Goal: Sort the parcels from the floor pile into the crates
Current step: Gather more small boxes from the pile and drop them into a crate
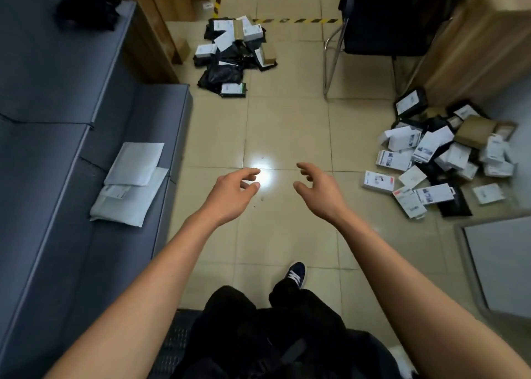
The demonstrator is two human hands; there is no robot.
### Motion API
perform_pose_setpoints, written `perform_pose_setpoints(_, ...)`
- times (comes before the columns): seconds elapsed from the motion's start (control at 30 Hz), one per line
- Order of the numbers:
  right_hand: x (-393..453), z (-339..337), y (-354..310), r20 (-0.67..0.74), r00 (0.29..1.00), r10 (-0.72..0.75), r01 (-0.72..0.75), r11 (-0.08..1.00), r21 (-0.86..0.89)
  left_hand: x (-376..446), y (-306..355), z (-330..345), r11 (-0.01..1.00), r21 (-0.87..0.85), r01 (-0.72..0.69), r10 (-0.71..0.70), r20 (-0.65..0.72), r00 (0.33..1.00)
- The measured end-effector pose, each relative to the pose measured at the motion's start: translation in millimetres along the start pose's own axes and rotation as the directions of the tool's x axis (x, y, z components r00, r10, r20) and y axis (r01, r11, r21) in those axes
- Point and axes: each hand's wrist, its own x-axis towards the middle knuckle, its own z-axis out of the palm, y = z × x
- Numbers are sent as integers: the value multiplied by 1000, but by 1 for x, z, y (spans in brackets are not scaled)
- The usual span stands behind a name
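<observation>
Parcels lie in two floor piles, far pile (pixel 236 54) ahead & right pile (pixel 442 154); prob. light: soft black polybags, stiff white cartons, so pinch bags, grip cartons by edges; left hand (pixel 230 194) & right hand (pixel 319 192) apart, loosely curled, empty.

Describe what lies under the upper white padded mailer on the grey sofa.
Under the upper white mailer lies a second, larger white mailer with a printed label, resting on the grey sofa. Its upper part is covered, so anything between them cannot be seen.
</observation>
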Motion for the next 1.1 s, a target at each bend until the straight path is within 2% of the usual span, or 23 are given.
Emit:
perform_pose_setpoints(0.27,97,-23,-28,18,998,-60,61,997,-40,92,19,-28,999,-15,30,-30,-39,999)
perform_pose_setpoints(0.47,193,-32,-73,-1,997,-82,81,991,-109,186,11,-69,997,74,-9,10,-8,1000)
perform_pose_setpoints(0.67,269,-43,-127,15,994,-104,105,976,-191,269,17,-124,999,-38,18,-20,-51,998)
perform_pose_setpoints(1.1,430,-61,-161,41,998,-49,54,992,-113,427,51,-174,999,-27,25,-25,-12,1000)
